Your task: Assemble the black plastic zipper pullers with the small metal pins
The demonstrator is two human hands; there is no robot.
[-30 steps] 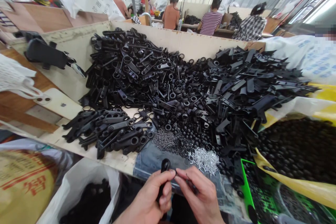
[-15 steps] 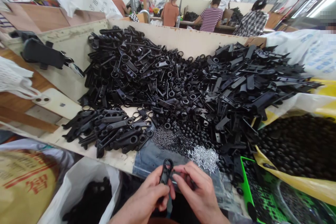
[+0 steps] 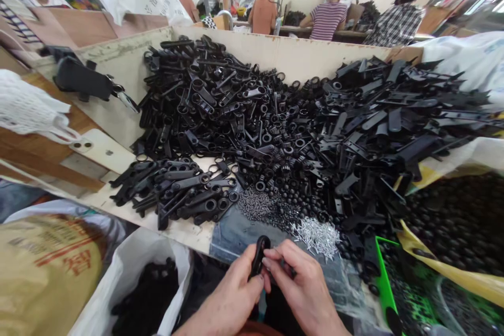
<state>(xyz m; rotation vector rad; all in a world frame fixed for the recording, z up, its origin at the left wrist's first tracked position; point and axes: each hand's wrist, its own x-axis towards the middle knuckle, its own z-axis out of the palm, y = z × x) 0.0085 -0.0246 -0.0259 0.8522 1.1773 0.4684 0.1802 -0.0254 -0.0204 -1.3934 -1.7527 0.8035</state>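
Observation:
My left hand [image 3: 241, 284] is wrapped round a black plastic part [image 3: 260, 253] with a ringed upper end, held upright at the front edge of the work surface. Close against it, my right hand [image 3: 296, 278] has its thumb and fingers pinched together at the part's right side. Whatever lies in that pinch is too small and hidden to name. Just beyond the hands are a pile of silver screws [image 3: 316, 235], a heap of small grey pieces [image 3: 254, 203] and some black balls [image 3: 309, 202].
Black ringed parts [image 3: 208, 94] and flat black pieces [image 3: 378, 110] are heaped across the walled table. Finished-looking black parts [image 3: 177, 189] lie at left near a phone [image 3: 104, 149]. A white sack [image 3: 126, 268], green basket [image 3: 384, 273] and yellow bag [image 3: 452, 258] flank me. People work beyond.
The black part has turned in my left hand, so its hollow inner face shows less. My right fingers have closed in on its side. The whole view has shifted slightly.

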